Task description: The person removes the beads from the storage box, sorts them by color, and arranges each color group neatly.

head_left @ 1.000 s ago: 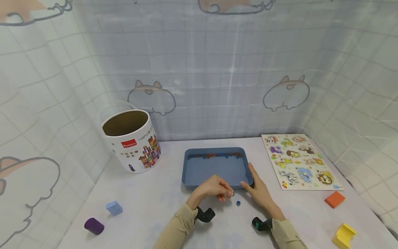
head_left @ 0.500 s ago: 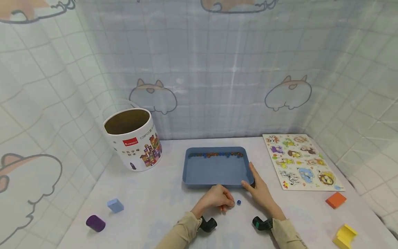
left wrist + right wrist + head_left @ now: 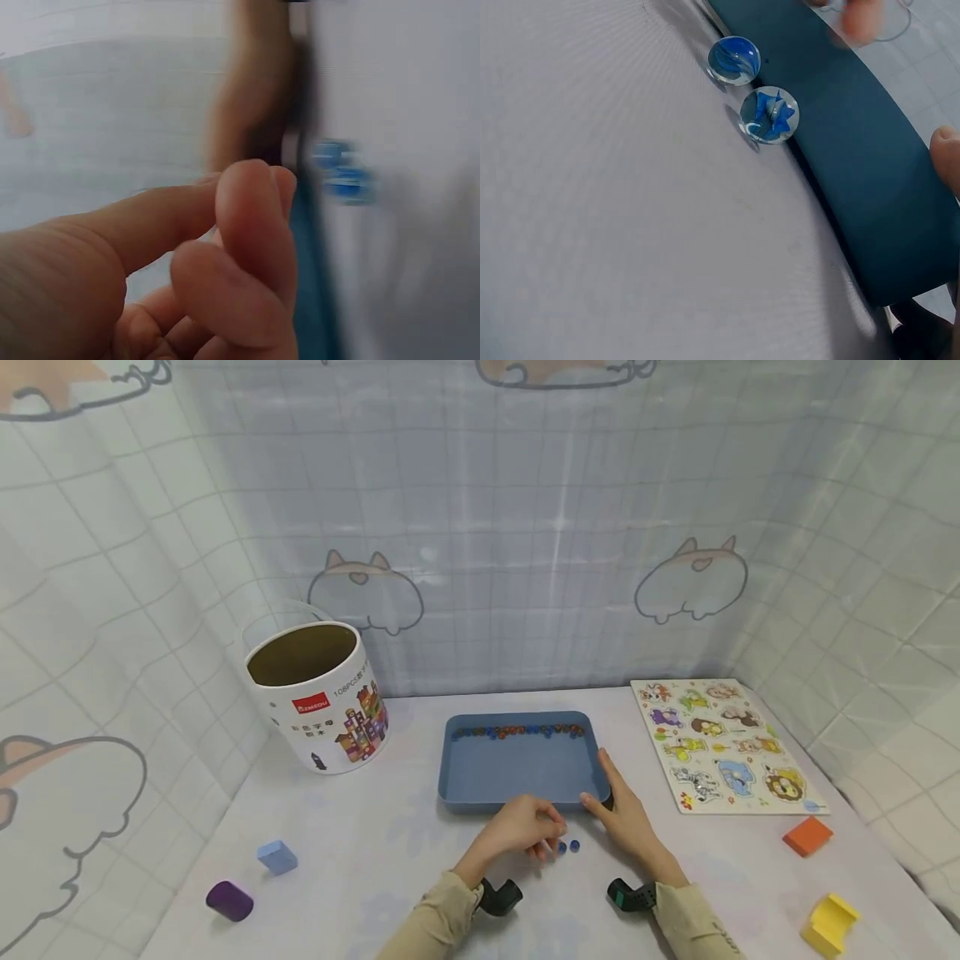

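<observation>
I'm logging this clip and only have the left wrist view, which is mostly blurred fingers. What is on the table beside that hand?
Observer: Two blue glass marbles lie side by side on the white table, just outside the near wall of a blue tray.
Operator: Is the left hand holding either one?
Observer: The left hand has its fingers curled right beside them; I cannot tell whether it touches one.
Operator: And the other hand?
Observer: The right hand rests with straight fingers against the tray's near right corner.
Operator: Anything inside the tray?
Observer: A row of small coloured marbles lines its far wall.
</observation>
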A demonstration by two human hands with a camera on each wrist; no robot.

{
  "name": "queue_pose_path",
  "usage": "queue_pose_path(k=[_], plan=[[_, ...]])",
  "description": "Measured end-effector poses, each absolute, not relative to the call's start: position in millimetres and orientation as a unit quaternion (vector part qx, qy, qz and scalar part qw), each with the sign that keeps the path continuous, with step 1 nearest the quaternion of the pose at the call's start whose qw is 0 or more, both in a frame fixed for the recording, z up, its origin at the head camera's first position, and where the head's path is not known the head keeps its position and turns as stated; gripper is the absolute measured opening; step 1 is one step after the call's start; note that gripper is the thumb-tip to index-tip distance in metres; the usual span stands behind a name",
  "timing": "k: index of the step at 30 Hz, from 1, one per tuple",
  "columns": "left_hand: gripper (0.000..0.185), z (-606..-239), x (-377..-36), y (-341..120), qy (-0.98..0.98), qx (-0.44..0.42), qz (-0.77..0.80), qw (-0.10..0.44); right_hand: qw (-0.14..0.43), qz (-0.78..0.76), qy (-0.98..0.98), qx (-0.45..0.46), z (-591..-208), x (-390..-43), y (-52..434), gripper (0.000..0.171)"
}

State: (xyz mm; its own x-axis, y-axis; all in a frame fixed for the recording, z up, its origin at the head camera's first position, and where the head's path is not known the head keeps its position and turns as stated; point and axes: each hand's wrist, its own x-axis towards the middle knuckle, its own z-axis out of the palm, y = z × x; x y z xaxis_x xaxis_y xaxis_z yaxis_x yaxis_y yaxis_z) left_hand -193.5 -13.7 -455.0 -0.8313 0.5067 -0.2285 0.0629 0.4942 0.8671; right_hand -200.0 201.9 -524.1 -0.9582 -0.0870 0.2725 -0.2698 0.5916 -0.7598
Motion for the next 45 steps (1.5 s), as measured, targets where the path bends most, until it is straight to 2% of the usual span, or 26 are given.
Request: queue_pose_path(k=[4, 8, 14, 18, 27, 39, 45], plan=[[0.019, -435, -217, -10, 0.806, 0.173, 0.51, 0.247, 0.111, 0.441, -0.885, 0.099, -523, -201, 205, 0.083], [0.026, -425, -253, -1, 0.784, 0.138, 0.551, 0.249, 0.108, 0.445, -0.883, 0.098, -525, -201, 205, 0.083], [0.031, -433, -304, 15, 0.783, 0.087, 0.569, 0.234, 0.103, 0.446, -0.884, 0.099, -528, -201, 201, 0.082], [0.034, -443, -324, 26, 0.78, 0.047, 0.58, 0.23, 0.108, 0.45, -0.881, 0.098, -528, -202, 200, 0.082], [0.032, -454, -329, 53, 0.78, -0.026, 0.591, 0.202, 0.106, 0.456, -0.878, 0.101, -528, -202, 200, 0.081], [0.013, -471, -341, 79, 0.786, -0.066, 0.577, 0.212, 0.11, 0.456, -0.876, 0.108, -525, -204, 198, 0.081], [0.013, -474, -340, 80, 0.787, -0.059, 0.57, 0.227, 0.11, 0.459, -0.876, 0.102, -524, -202, 200, 0.081]])
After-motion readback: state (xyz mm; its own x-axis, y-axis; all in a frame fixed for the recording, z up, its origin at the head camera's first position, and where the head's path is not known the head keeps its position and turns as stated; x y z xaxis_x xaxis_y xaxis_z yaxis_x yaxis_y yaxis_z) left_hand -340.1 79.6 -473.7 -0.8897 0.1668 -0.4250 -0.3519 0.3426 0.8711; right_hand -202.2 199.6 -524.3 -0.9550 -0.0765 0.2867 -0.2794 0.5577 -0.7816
